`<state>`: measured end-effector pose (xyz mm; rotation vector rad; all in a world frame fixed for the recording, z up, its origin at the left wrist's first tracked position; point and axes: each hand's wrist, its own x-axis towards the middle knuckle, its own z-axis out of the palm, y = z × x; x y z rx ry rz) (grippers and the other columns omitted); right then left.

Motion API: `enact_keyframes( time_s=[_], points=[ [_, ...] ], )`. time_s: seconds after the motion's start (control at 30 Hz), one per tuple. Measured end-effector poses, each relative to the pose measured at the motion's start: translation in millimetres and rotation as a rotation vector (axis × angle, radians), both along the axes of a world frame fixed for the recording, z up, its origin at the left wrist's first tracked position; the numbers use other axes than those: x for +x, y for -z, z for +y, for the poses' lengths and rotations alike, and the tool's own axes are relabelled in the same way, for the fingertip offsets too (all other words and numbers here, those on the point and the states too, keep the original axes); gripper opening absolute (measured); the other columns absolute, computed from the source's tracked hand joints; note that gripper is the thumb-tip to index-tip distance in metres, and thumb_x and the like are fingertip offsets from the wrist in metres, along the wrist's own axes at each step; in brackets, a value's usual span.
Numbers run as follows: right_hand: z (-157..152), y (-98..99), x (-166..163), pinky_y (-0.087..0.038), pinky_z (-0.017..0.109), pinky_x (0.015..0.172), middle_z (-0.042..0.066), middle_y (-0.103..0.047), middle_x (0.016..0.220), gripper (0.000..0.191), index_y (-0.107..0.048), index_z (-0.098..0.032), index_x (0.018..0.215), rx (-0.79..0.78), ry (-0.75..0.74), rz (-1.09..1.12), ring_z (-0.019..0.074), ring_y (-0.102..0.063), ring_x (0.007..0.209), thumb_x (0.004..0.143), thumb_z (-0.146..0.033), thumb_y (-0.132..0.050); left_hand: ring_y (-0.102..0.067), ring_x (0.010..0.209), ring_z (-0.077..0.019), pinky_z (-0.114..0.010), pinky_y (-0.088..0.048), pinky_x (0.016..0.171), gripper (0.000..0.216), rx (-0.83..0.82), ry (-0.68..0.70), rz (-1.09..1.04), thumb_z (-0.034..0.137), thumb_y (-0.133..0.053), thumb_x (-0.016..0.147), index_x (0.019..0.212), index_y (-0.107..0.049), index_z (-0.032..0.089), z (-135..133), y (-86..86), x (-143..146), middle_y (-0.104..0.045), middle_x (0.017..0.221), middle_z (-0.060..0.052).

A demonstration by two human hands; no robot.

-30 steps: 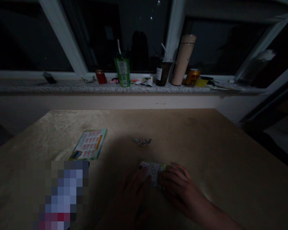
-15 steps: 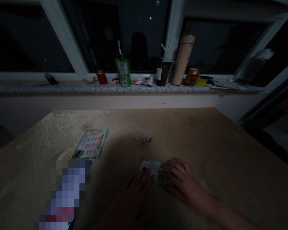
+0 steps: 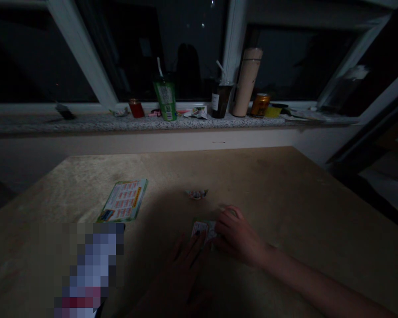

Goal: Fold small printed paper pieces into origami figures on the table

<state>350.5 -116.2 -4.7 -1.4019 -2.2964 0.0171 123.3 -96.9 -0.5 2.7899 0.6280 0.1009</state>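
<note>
A small printed paper sheet (image 3: 199,228) lies on the table between my hands, its right part covered. My left hand (image 3: 182,267) is in deep shadow, with its fingers stretched flat over the sheet's lower left part. My right hand (image 3: 235,233) is closed, its bent fingers pressed together at the sheet's right side. Whether that edge is folded over is hidden under the fingers. Just beyond the sheet sits a small folded paper piece (image 3: 198,194) with coloured print. Larger printed sheets (image 3: 123,201) with rows of red text lie to the left.
A blurred-out bluish object (image 3: 96,260) is at the lower left of the tan table (image 3: 285,190). Along the granite windowsill (image 3: 96,123) stand a green cup (image 3: 166,99), a dark drink cup (image 3: 221,100), a tall pink bottle (image 3: 248,81), a gold can (image 3: 260,106) and a red jar (image 3: 136,108).
My right hand has moved left over the sheet and its fingers have drawn together, so less of the right part shows. My left hand stays in place. The camera view has shifted slightly.
</note>
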Motion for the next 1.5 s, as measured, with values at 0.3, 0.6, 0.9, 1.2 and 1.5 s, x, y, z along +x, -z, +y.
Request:
enact_keyframes(
  time_s=[0.3, 0.6, 0.9, 1.2, 1.5],
  points=[
    [14.7, 17.1, -7.7, -0.035, 0.037, 0.086, 0.005, -0.059, 0.085, 0.016, -0.059, -0.017, 0.079, -0.055, 0.146, -0.151, 0.0202, -0.053, 0.086, 0.090, -0.026, -0.054, -0.017, 0.139, -0.0298, -0.054, -0.022, 0.109, 0.082, 0.001, 0.005, 0.006, 0.034, -0.058, 0.086, 0.149, -0.007, 0.023, -1.5, -2.5, -0.4, -0.018, 0.153, -0.009],
    [13.8, 11.2, -12.9, -0.036, 0.037, 0.082, 0.006, -0.061, 0.085, 0.018, -0.061, -0.016, 0.082, -0.089, 0.274, -0.138, 0.0224, -0.054, 0.086, 0.091, -0.031, -0.053, -0.014, 0.140, -0.0291, -0.053, -0.023, 0.110, 0.082, 0.024, -0.001, 0.030, 0.033, -0.058, 0.086, 0.149, -0.006, 0.024, -1.3, -1.0, 2.1, -0.014, 0.154, -0.006],
    [17.8, 15.4, -13.7, -0.034, 0.036, 0.080, 0.005, -0.063, 0.084, 0.018, -0.063, -0.016, 0.082, -0.093, 0.313, -0.159, 0.0222, -0.056, 0.084, 0.088, -0.032, -0.057, -0.017, 0.139, -0.0296, -0.052, -0.020, 0.111, 0.082, 0.040, 0.006, 0.017, 0.035, -0.057, 0.087, 0.149, -0.005, 0.025, -1.5, 2.7, 0.6, -0.014, 0.154, -0.006],
    [16.5, 14.5, -16.4, -0.033, 0.037, 0.081, 0.005, -0.063, 0.087, 0.017, -0.063, -0.017, 0.085, -0.097, 0.326, -0.191, 0.0229, -0.055, 0.087, 0.090, -0.032, -0.055, -0.016, 0.139, -0.0296, -0.054, -0.018, 0.111, 0.080, 0.016, -0.002, 0.088, 0.040, -0.055, 0.089, 0.149, -0.005, 0.025, 1.6, -1.3, 3.8, -0.012, 0.154, -0.006],
    [16.6, 11.3, -18.6, -0.034, 0.038, 0.081, 0.006, -0.063, 0.088, 0.018, -0.064, -0.016, 0.085, -0.128, 0.336, -0.242, 0.0237, -0.055, 0.088, 0.090, -0.032, -0.055, -0.012, 0.139, -0.0342, -0.056, -0.012, 0.111, 0.096, -0.063, 0.026, 0.182, 0.065, -0.057, 0.078, 0.148, -0.013, 0.015, 2.4, -5.0, 10.8, -0.011, 0.152, -0.013]
  ],
)
